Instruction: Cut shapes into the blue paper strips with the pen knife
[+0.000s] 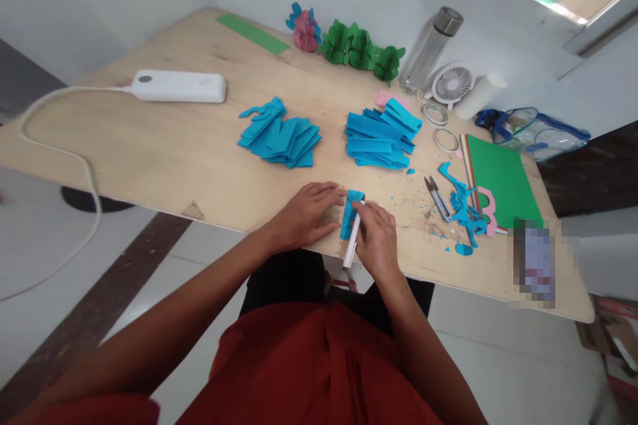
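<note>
A small folded piece of blue paper (347, 224) lies near the table's front edge, between my hands. My left hand (315, 214) rests flat on the wood with its fingers stretched out, the tips close to the paper's left side. In my right hand (379, 236) is a slim white stick-like tool (353, 244) with a dark tip, slanting along the paper's right side. Its exact kind cannot be made out. Beyond the hands are two piles of blue paper pieces, the left pile (282, 136) and the right pile (381, 136).
Thread snips (438, 200) and blue scraps (466, 209) lie right, near green paper sheets (503, 182). Tape rolls (446, 140), a fan (452, 84), a bottle (431, 50) and green paper ornaments (361, 48) line the back. A white power strip (179, 86) sits left.
</note>
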Action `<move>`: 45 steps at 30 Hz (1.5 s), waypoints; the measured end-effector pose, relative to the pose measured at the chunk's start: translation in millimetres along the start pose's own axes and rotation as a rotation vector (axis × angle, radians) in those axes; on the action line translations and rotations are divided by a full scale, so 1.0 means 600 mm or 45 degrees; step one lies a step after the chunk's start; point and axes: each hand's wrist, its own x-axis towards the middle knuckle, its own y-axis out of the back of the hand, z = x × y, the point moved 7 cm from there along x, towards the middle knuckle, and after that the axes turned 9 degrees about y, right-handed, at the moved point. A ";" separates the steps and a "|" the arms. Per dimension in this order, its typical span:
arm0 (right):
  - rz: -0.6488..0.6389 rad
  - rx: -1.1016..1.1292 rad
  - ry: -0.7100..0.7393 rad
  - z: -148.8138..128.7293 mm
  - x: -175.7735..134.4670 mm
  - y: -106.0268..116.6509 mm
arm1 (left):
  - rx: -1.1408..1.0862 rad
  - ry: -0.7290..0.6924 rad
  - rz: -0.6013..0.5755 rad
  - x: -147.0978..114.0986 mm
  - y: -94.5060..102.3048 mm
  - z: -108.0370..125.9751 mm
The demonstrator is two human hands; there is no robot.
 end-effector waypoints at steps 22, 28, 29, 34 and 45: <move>0.035 0.018 0.024 -0.004 -0.001 0.003 | 0.330 -0.138 -0.132 -0.002 -0.005 0.013; 0.033 0.029 -0.001 -0.003 -0.001 0.003 | 0.362 -0.182 -0.096 -0.004 0.000 0.024; 0.031 0.033 0.000 -0.003 -0.001 0.002 | 0.370 -0.192 -0.105 -0.005 0.000 0.026; 0.037 0.033 0.005 -0.003 0.000 0.003 | 0.406 -0.228 -0.161 -0.011 -0.002 0.030; 0.056 0.039 0.002 -0.004 -0.002 0.003 | 0.374 -0.142 -0.122 -0.002 -0.003 0.031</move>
